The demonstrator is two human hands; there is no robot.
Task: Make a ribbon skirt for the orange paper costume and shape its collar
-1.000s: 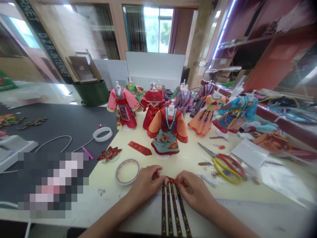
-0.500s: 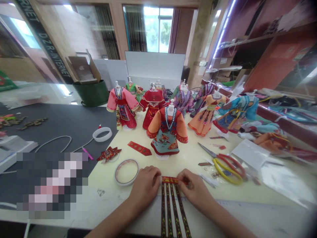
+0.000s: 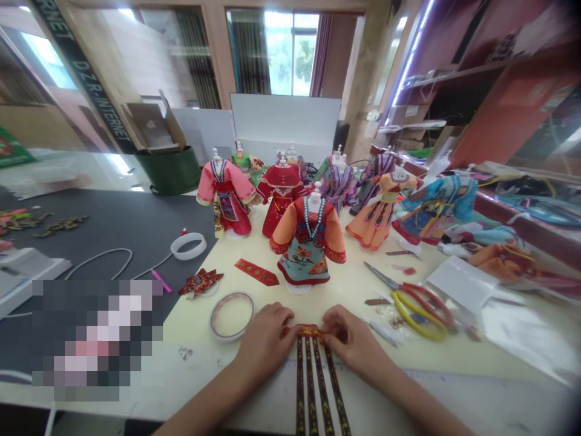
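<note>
Left hand (image 3: pixel 265 340) and right hand (image 3: pixel 353 344) pinch the red trim strip (image 3: pixel 310 330) over three patterned ribbons (image 3: pixel 318 387); even, square pressure should keep them aligned.

Four dark patterned strips of woven cloth ribbon (image 3: pixel 313 387) looked matt on the smooth pale-yellow table (image 3: pixel 354 284); right of the ribbon, the yellow-and-red-handled scissors (image 3: pixel 417 306) had glossy plastic handles and metal blades

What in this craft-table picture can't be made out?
Head view only:
- Both ends of the red trim piece, covered by the left hand and right hand; pinching or pressing is unclear.
- The striped ribbons, cut off by the bottom edge.
- Whatever lies under the pixelated patch on the dark mat.
- Small scraps beside the scissors: too small.
</note>
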